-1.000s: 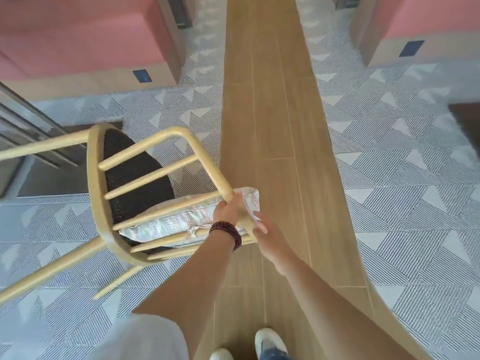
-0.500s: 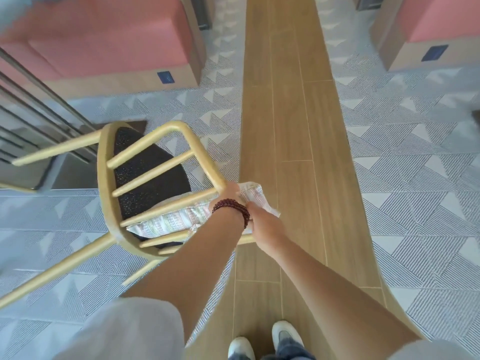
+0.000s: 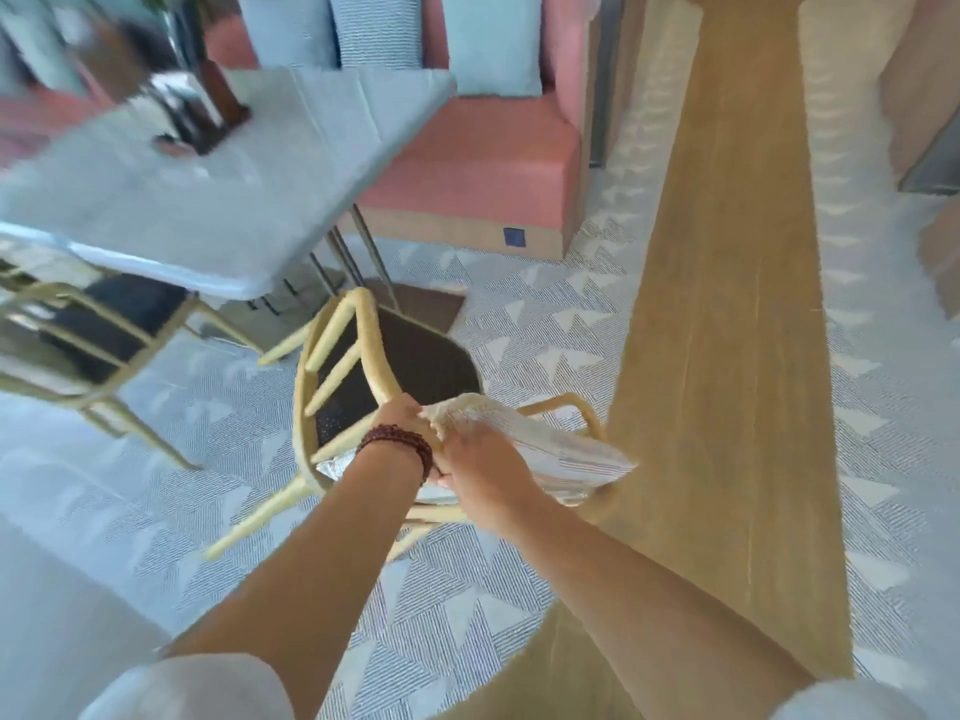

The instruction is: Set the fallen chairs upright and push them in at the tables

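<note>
A pale wooden chair (image 3: 332, 366) with a dark seat (image 3: 415, 366) stands tilted in front of me, its curved back toward my hands. My left hand (image 3: 402, 415), with a bead bracelet at the wrist, is closed on the chair's back rail. Just to the right of it, my right hand (image 3: 483, 459) grips the same rail beside a crinkled plastic-wrapped pad (image 3: 550, 449) that lies on the back. The grey table (image 3: 218, 200) stands just beyond the chair, up and to the left.
A second wooden chair (image 3: 98, 324) sits tucked under the table at the left. A pink bench (image 3: 483, 163) with pale cushions lines the far side. A dark holder (image 3: 208, 111) stands on the tabletop. A wooden floor strip (image 3: 727, 304) runs along the right.
The view has swung up and left, bringing the table and bench into sight. The chair has turned and come up from lying tilted on its side, with both hands still holding its back.
</note>
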The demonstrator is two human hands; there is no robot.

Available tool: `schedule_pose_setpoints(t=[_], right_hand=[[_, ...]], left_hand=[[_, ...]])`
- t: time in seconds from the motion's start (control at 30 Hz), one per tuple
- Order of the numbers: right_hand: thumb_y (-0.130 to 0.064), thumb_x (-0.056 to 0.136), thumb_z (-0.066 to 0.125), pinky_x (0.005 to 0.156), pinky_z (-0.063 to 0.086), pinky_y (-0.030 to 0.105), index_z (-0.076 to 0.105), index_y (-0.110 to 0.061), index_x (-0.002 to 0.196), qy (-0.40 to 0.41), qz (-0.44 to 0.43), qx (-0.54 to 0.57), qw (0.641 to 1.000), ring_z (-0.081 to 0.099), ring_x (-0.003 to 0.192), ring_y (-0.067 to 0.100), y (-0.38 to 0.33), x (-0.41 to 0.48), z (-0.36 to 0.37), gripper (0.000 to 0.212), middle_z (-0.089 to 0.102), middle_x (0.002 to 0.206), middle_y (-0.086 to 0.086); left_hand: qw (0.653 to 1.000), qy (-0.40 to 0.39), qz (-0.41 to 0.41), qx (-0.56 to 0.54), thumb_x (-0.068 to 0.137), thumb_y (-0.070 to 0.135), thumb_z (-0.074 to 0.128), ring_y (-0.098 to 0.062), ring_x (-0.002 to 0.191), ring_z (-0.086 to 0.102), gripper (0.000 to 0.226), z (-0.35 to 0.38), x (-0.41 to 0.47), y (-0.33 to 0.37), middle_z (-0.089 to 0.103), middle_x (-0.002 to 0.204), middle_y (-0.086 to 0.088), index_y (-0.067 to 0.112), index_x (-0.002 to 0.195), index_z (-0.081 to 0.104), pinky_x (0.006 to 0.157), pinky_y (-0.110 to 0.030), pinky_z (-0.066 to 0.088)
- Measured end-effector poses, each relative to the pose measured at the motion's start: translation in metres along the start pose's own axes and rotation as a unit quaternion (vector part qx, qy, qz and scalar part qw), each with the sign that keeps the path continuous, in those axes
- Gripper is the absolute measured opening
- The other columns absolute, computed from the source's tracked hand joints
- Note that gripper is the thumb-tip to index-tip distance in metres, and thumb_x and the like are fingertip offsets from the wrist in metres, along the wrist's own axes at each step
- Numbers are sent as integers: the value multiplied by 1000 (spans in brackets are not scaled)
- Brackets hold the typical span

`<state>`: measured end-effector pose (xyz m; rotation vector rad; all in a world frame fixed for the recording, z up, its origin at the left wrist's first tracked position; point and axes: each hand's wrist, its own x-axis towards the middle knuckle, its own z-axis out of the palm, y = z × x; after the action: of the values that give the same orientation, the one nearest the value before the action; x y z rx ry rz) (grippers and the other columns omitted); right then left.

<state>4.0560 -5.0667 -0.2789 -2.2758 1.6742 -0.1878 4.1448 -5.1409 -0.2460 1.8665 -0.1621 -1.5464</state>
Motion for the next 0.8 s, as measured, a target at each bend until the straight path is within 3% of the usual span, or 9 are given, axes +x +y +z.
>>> schedule_pose_setpoints(t=[0.03,0.13,0.27,0.43,0.53,0.6,0.67,0.7,0.8], right_hand=[[-10,88,60,89,47,40,50,-4,124,0,-21,-18,1000,56,111,32,-17,12,-2,38,57,121,13],[-12,89,59,98,43,44,48,-1,129,4,-78,-48,996,49,124,36,-65,38,-9,44,45,143,18],[-16,94,53,102,36,51,46,-1,129,-3,-121,-83,989,35,135,36,-120,70,-13,39,49,140,18],[-31,96,52,88,46,41,27,-16,148,47,-226,-92,969,49,120,30,-181,105,-10,60,47,141,13],[-33,84,69,78,53,42,45,-8,134,85,-261,-18,961,61,99,33,-183,102,-3,62,59,123,17],[-36,88,65,92,46,44,49,-6,129,37,-198,43,979,55,110,34,-172,95,10,53,57,126,15],[-46,93,54,100,40,41,49,-10,127,-25,-145,14,989,50,118,28,-158,90,30,50,55,128,9],[-48,93,51,102,38,40,48,-13,128,-56,-136,-15,989,49,119,26,-155,88,38,50,55,127,6],[-14,92,56,106,32,39,38,-20,144,-107,-158,-53,980,48,123,25,-161,91,53,55,54,132,2]], left_hand=[[999,-18,-18,-42,92,9,47,-20,77,46,35,-18,-3,14,40,69,1,21,61,34,85,-33,40],[1000,-19,-4,-24,90,17,42,-17,57,38,31,-72,-2,46,38,60,0,13,60,38,74,-36,36],[996,-34,1,-85,90,22,45,-19,57,39,30,-132,5,82,38,63,-1,10,63,41,65,-31,35],[994,26,68,-85,97,15,44,-21,60,42,21,-204,19,130,42,69,-9,3,80,49,68,-37,38],[990,87,95,-52,97,14,44,-20,60,41,26,-254,33,153,38,68,-9,7,72,44,88,-43,42],[986,122,114,-20,96,11,44,-26,79,55,14,-281,42,156,45,74,-13,5,90,55,102,-46,38],[974,176,144,1,91,6,50,-34,116,54,40,-303,53,146,58,110,-24,0,130,47,105,-46,40],[968,194,158,2,87,2,51,-34,123,51,53,-312,59,140,54,128,-22,1,138,37,105,-49,40],[972,182,146,17,85,1,46,-33,129,44,67,-330,79,114,39,145,-18,8,146,18,105,-52,39]])
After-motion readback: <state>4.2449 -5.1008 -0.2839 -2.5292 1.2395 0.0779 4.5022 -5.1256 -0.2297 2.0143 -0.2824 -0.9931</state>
